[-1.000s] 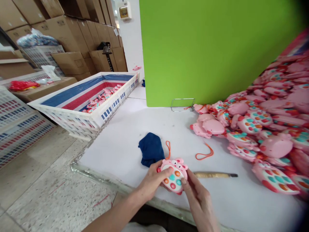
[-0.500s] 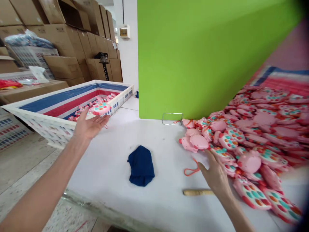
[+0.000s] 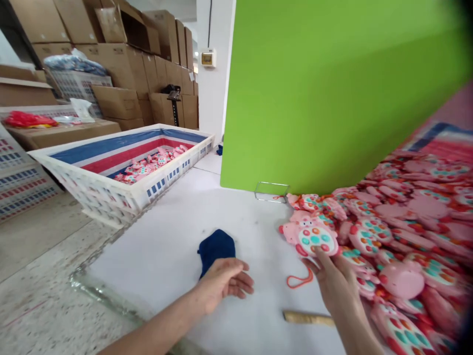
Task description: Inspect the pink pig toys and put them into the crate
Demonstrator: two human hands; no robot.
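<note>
My right hand (image 3: pixel 330 283) grips a pink pig-shaped toy phone (image 3: pixel 309 237) by its lower edge, with teal, orange and red buttons on its face. An orange cord (image 3: pixel 297 279) lies on the white table (image 3: pixel 148 281) just left of that hand. My left hand (image 3: pixel 223 281) holds nothing, its fingers loosely curled, and it rests against the edge of a folded navy cloth (image 3: pixel 216 246). A large heap of similar pink toys (image 3: pixel 406 212) borders my right hand.
A white crate (image 3: pixel 111 190) lined with blue and red stripes holds pink toys beyond the table's left edge. A wooden tool handle (image 3: pixel 308 319) lies near the front. A green board (image 3: pixel 332 88) and a clear acrylic stand (image 3: pixel 271 192) stand behind. Cardboard boxes (image 3: pixel 125 64) are stacked farther back.
My left hand has come back from over the crate to the navy cloth. My right hand has picked a pink toy phone out of the heap and raised it.
</note>
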